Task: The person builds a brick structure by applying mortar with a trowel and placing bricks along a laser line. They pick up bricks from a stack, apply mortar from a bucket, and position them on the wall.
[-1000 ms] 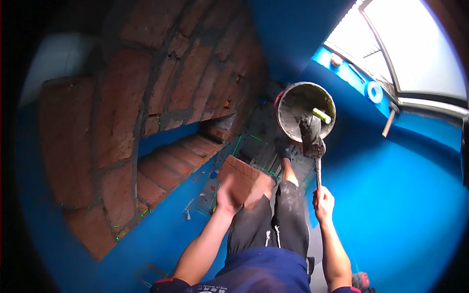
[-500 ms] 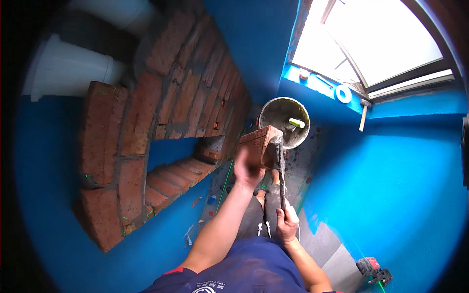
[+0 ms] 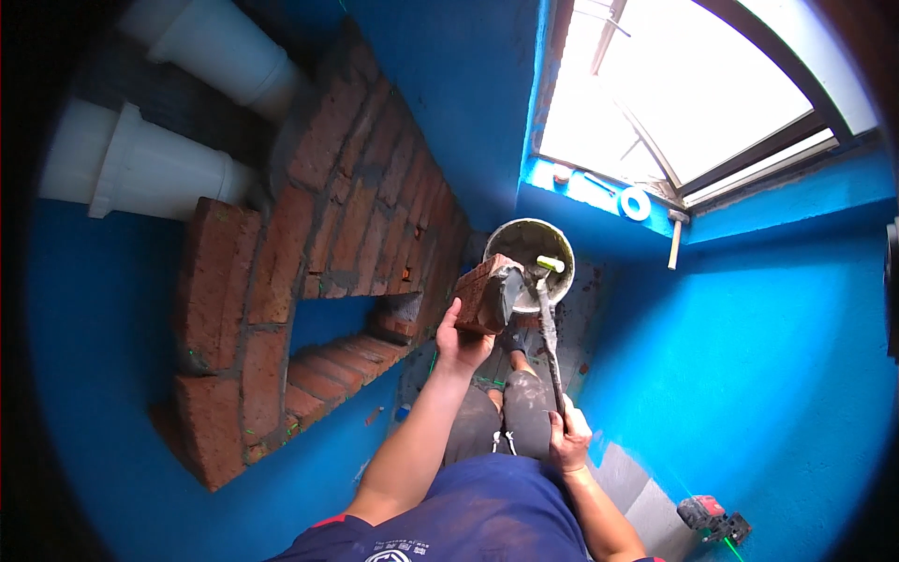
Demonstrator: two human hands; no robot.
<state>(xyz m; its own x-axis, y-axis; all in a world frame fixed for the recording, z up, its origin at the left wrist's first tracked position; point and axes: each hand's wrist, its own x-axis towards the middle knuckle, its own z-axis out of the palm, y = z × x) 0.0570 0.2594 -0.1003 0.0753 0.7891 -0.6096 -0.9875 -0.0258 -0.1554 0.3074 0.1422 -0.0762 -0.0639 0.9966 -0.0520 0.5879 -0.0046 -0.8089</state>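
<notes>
My left hand [image 3: 462,348] is closed round the underside of a red brick [image 3: 479,298], holding it up in front of me. Grey mortar [image 3: 507,288] coats the brick's right-hand end. In my right hand [image 3: 568,438] is a long, narrow bricklayer's trowel [image 3: 549,332], seen nearly edge-on and caked with mortar. Its tip points away from me, just right of the brick and apart from it. Beyond both stands a round bucket [image 3: 496,245] with mortar inside and a tool with a yellow-green handle [image 3: 551,264] in it.
On the left rises a curved brick structure [image 3: 272,272] with an opening, beside white pipes [image 3: 159,169]. A hammer [image 3: 676,245] and a roll of tape [image 3: 634,203] are at the window sill. A laser level [image 3: 714,518] sits at lower right. Blue walls [image 3: 749,356] enclose the space.
The trowel has come away from the brick's mortared end, shifting right and toward me. My left hand has turned the brick and lowered it slightly. The view has shifted a little.
</notes>
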